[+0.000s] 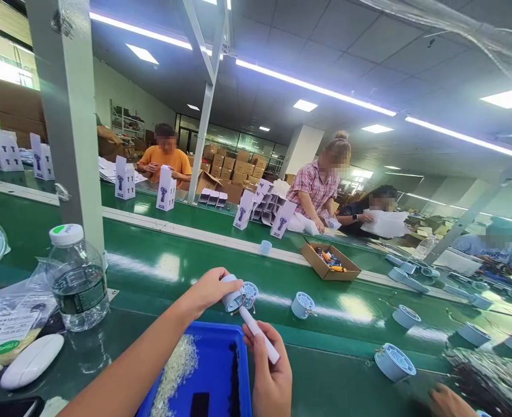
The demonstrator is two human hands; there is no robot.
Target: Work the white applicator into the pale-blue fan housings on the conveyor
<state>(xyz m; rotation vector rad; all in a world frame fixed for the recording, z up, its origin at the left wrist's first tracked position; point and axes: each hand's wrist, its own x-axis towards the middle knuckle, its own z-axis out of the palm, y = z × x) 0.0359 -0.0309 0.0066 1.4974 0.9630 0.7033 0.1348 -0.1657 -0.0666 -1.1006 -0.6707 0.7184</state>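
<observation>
My left hand [207, 291] grips a small pale-blue round fan housing [237, 296], tilted with its grille facing right, just above the near edge of the green conveyor belt [160, 272]. My right hand [271, 373] holds a white pen-like tool [258, 334] whose tip touches the housing's underside. Both hands hover over a blue plastic tray [215, 370] that carries a heap of tiny whitish parts [175, 370] and a dark strip.
Several more blue housings [303, 304] lie along the belt to the right. A water bottle [77, 279], plastic bags and a white case [30, 360] sit at left. A cardboard box [331, 261], printed cartons [165, 188] and several seated workers are across the belt. Another person's hand [449, 401] is at lower right.
</observation>
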